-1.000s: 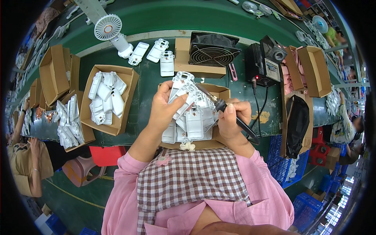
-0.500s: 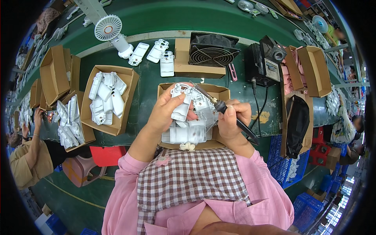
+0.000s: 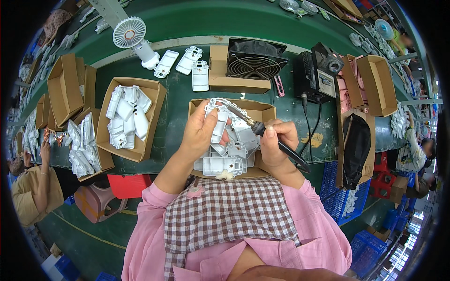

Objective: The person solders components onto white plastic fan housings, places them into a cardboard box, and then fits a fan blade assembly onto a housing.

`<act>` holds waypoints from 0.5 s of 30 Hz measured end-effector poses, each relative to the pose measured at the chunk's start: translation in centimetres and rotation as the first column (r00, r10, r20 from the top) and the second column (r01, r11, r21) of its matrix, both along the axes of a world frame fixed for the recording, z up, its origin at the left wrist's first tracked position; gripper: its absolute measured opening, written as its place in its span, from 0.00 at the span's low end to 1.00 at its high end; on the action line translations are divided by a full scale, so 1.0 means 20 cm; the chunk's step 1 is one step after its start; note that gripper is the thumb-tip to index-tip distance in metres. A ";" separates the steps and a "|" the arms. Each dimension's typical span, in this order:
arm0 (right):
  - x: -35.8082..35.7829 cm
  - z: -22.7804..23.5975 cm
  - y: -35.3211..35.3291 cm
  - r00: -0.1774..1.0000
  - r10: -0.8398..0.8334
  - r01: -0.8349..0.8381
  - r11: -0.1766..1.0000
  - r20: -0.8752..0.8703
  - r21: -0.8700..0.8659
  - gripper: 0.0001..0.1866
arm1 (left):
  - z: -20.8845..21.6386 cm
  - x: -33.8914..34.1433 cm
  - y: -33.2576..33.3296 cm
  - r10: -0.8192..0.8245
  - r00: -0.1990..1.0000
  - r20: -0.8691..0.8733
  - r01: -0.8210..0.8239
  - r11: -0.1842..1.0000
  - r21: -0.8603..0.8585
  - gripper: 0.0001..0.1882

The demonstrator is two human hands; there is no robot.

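My left hand [image 3: 199, 129] grips a white plastic housing [image 3: 219, 130] by its edges, tilted above an open cardboard box [image 3: 268, 111]. Between the thumb and fingers of my right hand [image 3: 280, 143] is a soldering iron [image 3: 287, 149] with a black handle. Its metal shaft points up and left, and the tip lies at the housing's upper end; whether it touches cannot be made out. More white housings [image 3: 220, 166] fill the box below both hands.
A black fan [image 3: 255, 58] stands behind the box, with a soldering station [image 3: 311, 75] to its right. Three white housings [image 3: 200, 76] and a white handheld fan [image 3: 130, 33] lie or stand far left. Another box [image 3: 149, 140] of housings sits left; a co-worker [image 3: 37, 187] is beyond.
The soldering iron's tip has moved left and down onto the housing's upper end. The housing has turned slightly in my left hand. On the conveyor, fan parts have shifted left.
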State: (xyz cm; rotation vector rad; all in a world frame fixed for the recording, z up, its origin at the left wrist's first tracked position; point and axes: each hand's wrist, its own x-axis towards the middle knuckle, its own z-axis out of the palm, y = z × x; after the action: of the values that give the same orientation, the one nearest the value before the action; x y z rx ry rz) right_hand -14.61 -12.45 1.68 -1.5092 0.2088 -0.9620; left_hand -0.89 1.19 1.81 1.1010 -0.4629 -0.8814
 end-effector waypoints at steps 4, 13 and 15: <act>0.00 0.01 0.00 1.000 0.004 -0.004 1.000 -0.025 -0.010 0.08 | 0.00 0.00 0.00 0.011 1.000 0.012 -0.011 1.000 0.016 0.12; 0.02 0.00 0.00 0.993 0.002 -0.010 0.998 -0.120 -0.064 0.08 | 0.00 0.00 -0.01 0.060 0.994 0.090 -0.068 0.995 0.079 0.11; 0.03 0.00 0.00 0.991 0.005 -0.013 0.998 -0.135 -0.060 0.08 | 0.00 0.00 0.00 0.054 0.993 0.109 -0.064 0.994 0.089 0.12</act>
State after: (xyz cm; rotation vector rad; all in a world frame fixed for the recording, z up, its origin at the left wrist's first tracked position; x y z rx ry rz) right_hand -14.08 -12.47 1.76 -1.6316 0.2717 -0.8665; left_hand -0.97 1.12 1.81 1.2452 -0.4795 -0.8011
